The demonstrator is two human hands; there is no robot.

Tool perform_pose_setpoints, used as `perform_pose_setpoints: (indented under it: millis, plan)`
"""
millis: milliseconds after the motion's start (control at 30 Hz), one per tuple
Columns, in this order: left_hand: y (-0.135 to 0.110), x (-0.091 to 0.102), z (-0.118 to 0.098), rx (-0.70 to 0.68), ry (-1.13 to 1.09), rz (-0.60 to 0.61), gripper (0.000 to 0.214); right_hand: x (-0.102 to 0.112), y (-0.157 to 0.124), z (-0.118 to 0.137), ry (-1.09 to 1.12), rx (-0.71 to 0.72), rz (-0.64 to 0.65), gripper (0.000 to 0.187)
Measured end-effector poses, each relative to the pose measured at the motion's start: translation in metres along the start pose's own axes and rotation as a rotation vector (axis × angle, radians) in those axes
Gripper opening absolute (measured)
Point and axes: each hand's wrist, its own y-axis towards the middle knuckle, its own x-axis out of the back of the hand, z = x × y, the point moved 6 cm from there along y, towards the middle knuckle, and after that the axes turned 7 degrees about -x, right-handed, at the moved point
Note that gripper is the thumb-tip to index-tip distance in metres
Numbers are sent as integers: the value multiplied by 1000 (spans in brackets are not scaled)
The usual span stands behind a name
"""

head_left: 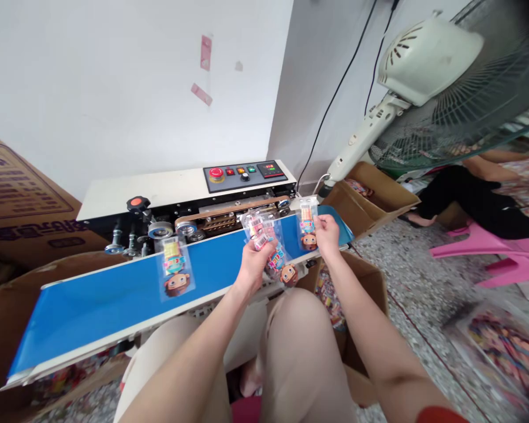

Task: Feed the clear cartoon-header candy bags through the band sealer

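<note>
Our left grip (pixel 254 262) is closed on a fanned bunch of clear packets (pixel 288 272), thumb on top, and we see their printed lower ends slant over the near edge of the blue conveyor belt (pixel 114 305); how many there are we cannot tell. Our right grip (pixel 327 235) is narrow, pinching a single packet (pixel 307 228) by its right side close to the belt's right end, with its top toward the far edge; we cannot tell whether it touches the belt. Farther left, another packet (pixel 175 271) lies on the belt, spanning much of the way between the far and near edges, well apart from our hands. Along the far edge we face the sealing machine (pixel 127 191), its control panel (pixel 247 176) carrying a red button (pixel 216 172). Past the right end stand an open carton (pixel 390 191) and a fan (pixel 432 59), and beyond them another person in black trousers (pixel 458 200) sits near a pink stool (pixel 489 249).
</note>
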Motion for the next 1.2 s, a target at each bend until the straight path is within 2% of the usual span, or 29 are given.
perform_pose_setpoints:
  millis: [100, 200, 300, 367, 467, 567, 633, 700, 767, 867, 967, 1033, 1133, 1200]
  plan:
    - [0, -2, -3, -33, 19, 21, 32, -13, 17, 8, -318, 46, 52, 24]
    - [1, -2, -4, -48, 17, 32, 32, -27, 8, 30, -444, 131, 154, 19]
    - [1, -3, -2, -36, 1, 45, 31, -28, -22, 53, -272, 197, 222, 31]
    - [1, -5, -1, -23, -5, 61, 31, -30, -48, 61, -68, 167, 364, 37]
    - [0, -6, 1, -4, -9, 75, 31, -33, -81, 71, 126, 162, 533, 34]
    - [0, -8, 3, 0, -8, 94, 34, -31, -88, 68, 231, 104, 502, 33]
    - [1, -6, 4, 10, -10, 70, 34, -26, -77, 53, 323, -25, 432, 35]
    - [2, -2, 5, 23, -13, 22, 34, -17, -55, 35, 367, -129, 307, 40]
    - [3, 2, 6, 29, -11, -9, 33, -7, -28, 19, 283, -145, 166, 42]
    - [3, 3, 7, 26, 5, 0, 33, -5, 10, 12, -88, -44, 64, 30]
    - [3, 1, 6, 24, 5, 27, 34, -21, 26, 21, -432, 86, 114, 20]
    - [2, -2, 4, 18, 0, 41, 33, -30, 19, 32, -500, 166, 145, 21]
    - [2, -5, 2, 0, 5, 67, 34, -32, -11, 52, -364, 259, 185, 31]
    - [1, -8, 2, -4, 20, 107, 37, -34, -38, 60, -154, 235, 340, 38]
